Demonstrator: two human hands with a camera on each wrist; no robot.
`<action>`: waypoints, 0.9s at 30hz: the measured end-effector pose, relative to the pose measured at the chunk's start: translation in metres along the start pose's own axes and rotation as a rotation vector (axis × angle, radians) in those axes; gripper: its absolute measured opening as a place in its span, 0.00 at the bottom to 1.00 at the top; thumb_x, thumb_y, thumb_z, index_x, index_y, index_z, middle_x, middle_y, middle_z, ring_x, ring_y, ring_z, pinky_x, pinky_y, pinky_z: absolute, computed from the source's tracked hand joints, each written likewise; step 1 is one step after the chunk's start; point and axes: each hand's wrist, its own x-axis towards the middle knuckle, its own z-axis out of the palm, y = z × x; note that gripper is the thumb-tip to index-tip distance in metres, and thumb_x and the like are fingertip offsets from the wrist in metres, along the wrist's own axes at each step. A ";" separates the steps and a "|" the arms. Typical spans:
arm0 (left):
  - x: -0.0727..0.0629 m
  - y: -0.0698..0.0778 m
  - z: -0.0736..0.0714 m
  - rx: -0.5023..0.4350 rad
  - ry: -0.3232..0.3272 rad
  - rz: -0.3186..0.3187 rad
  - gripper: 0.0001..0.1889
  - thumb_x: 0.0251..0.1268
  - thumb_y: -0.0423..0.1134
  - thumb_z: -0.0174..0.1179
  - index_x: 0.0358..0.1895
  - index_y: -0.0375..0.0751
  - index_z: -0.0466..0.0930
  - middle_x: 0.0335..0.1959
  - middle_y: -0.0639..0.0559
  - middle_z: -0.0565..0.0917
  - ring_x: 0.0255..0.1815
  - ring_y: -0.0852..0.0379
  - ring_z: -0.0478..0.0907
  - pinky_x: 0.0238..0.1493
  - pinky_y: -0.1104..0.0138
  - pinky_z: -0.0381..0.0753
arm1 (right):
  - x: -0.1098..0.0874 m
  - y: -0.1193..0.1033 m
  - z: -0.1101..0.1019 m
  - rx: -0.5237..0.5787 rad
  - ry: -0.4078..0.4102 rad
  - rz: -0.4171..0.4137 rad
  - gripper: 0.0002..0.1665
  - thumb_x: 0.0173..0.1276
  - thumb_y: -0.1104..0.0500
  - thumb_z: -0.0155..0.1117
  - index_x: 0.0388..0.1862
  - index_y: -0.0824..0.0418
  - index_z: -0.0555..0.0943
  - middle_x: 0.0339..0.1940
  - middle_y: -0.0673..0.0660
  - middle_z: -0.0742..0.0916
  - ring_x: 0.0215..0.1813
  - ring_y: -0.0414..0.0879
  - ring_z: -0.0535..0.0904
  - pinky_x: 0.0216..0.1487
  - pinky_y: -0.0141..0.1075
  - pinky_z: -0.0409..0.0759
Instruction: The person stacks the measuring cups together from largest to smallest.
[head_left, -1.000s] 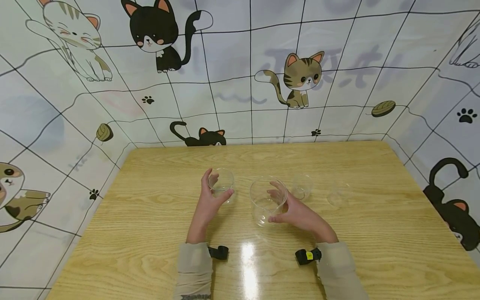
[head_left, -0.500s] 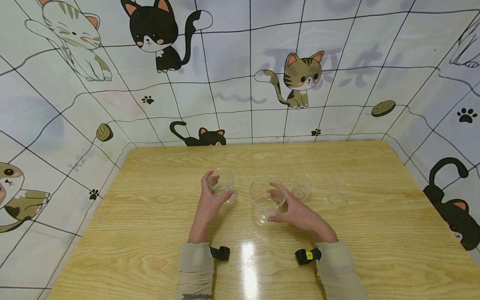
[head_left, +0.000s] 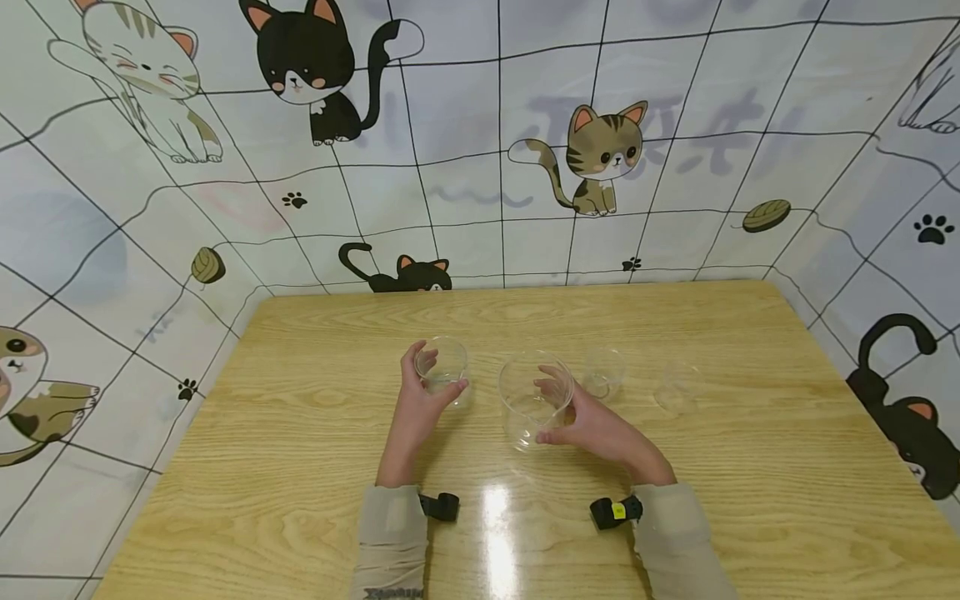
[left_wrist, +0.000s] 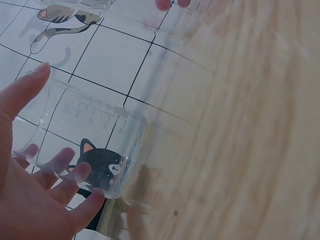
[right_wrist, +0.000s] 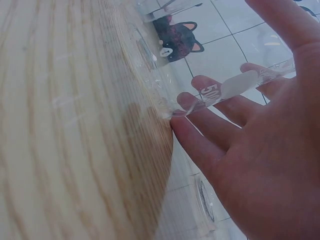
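Observation:
My left hand (head_left: pixel 422 404) grips a small clear glass beaker (head_left: pixel 442 360), thumb on its near right side and fingers round the left. In the left wrist view printed scale marks show on this beaker (left_wrist: pixel 95 125), and several fingertips (left_wrist: pixel 82 171) lie along its wall. A larger clear beaker (head_left: pixel 525 404) stands to the right, held by my right hand (head_left: pixel 603 427) from its right side. White print and a white patch (right_wrist: pixel 240 84) mark its wall in the right wrist view. Both beakers are upright at the table, a small gap apart.
Behind and right of my right hand stands a small clear glass vessel (head_left: pixel 602 375). Farther right is another faint clear glass piece (head_left: pixel 677 390). The wooden table (head_left: pixel 285 467) is bounded by cat-patterned cloth walls (head_left: pixel 465 196) at the back and sides.
My left wrist and sleeve have shifted slightly to the right since a second ago. Both beakers and my right hand keep their places.

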 end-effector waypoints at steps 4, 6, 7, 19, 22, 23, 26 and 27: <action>-0.001 0.001 0.000 -0.001 0.005 0.002 0.43 0.53 0.40 0.64 0.66 0.42 0.43 0.64 0.42 0.59 0.65 0.45 0.54 0.60 0.48 0.53 | 0.002 0.006 0.000 0.006 0.002 -0.006 0.54 0.52 0.58 0.69 0.70 0.55 0.45 0.67 0.62 0.61 0.68 0.55 0.53 0.62 0.55 0.51; -0.001 0.000 0.000 -0.004 0.004 0.008 0.43 0.52 0.40 0.64 0.66 0.40 0.44 0.64 0.41 0.59 0.65 0.45 0.54 0.60 0.48 0.53 | 0.004 0.013 0.001 0.006 0.009 -0.010 0.54 0.52 0.58 0.69 0.70 0.54 0.45 0.67 0.61 0.61 0.68 0.55 0.53 0.62 0.56 0.50; -0.001 0.000 0.000 -0.008 0.006 0.010 0.43 0.52 0.40 0.64 0.66 0.40 0.44 0.63 0.41 0.60 0.65 0.45 0.54 0.60 0.49 0.54 | 0.005 0.017 0.001 0.002 0.012 -0.011 0.54 0.52 0.58 0.69 0.70 0.52 0.46 0.67 0.60 0.62 0.68 0.54 0.53 0.62 0.56 0.50; 0.011 -0.032 0.002 0.004 0.046 0.014 0.46 0.45 0.54 0.66 0.65 0.52 0.48 0.63 0.49 0.62 0.64 0.54 0.57 0.61 0.53 0.56 | 0.009 0.035 0.002 -0.030 0.044 -0.042 0.55 0.50 0.51 0.71 0.69 0.49 0.47 0.67 0.53 0.63 0.68 0.48 0.55 0.61 0.55 0.54; 0.011 -0.032 0.003 0.002 0.047 0.009 0.46 0.45 0.53 0.67 0.66 0.52 0.47 0.62 0.50 0.62 0.64 0.54 0.57 0.61 0.52 0.55 | 0.009 0.035 0.002 -0.032 0.050 -0.047 0.55 0.50 0.51 0.70 0.69 0.48 0.46 0.67 0.54 0.63 0.68 0.49 0.55 0.61 0.55 0.55; 0.011 -0.031 0.002 -0.004 0.044 0.003 0.45 0.46 0.52 0.67 0.66 0.52 0.47 0.63 0.50 0.62 0.64 0.53 0.57 0.61 0.52 0.55 | 0.009 0.035 0.003 -0.030 0.053 -0.047 0.55 0.50 0.52 0.70 0.69 0.46 0.46 0.67 0.54 0.63 0.68 0.49 0.55 0.60 0.55 0.56; 0.008 -0.022 0.002 -0.033 0.029 -0.014 0.45 0.48 0.47 0.67 0.66 0.48 0.47 0.63 0.47 0.61 0.64 0.50 0.56 0.61 0.50 0.54 | 0.009 0.034 0.004 -0.031 0.058 -0.043 0.56 0.51 0.52 0.70 0.70 0.43 0.44 0.67 0.55 0.63 0.68 0.49 0.55 0.60 0.55 0.55; 0.007 -0.018 0.001 -0.040 0.025 -0.017 0.44 0.49 0.45 0.66 0.66 0.47 0.47 0.63 0.46 0.61 0.65 0.49 0.55 0.61 0.50 0.53 | 0.008 0.034 0.004 -0.034 0.059 -0.038 0.57 0.51 0.52 0.70 0.70 0.44 0.43 0.67 0.54 0.63 0.68 0.49 0.55 0.61 0.55 0.55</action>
